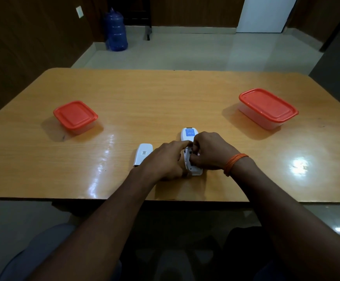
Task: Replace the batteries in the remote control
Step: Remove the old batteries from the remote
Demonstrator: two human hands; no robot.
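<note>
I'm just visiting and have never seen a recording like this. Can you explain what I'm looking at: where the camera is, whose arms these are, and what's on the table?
There is no machine here. A person wears a wide-angle camera on the head, so you look forward and down along their two bare arms. This is the only view.

On the wooden table lies a white remote control, back side up, with a blue label at its far end. Both hands work on its near end: the left hand steadies it, and the right hand, with an orange band at the wrist, has its fingers at the open battery bay. Whether a battery is pinched there cannot be seen.

Just left of the hands lies a white piece, likely the battery cover. Farther out stand two clear boxes with orange lids, the smaller box left, the larger box right, both closed.
</note>
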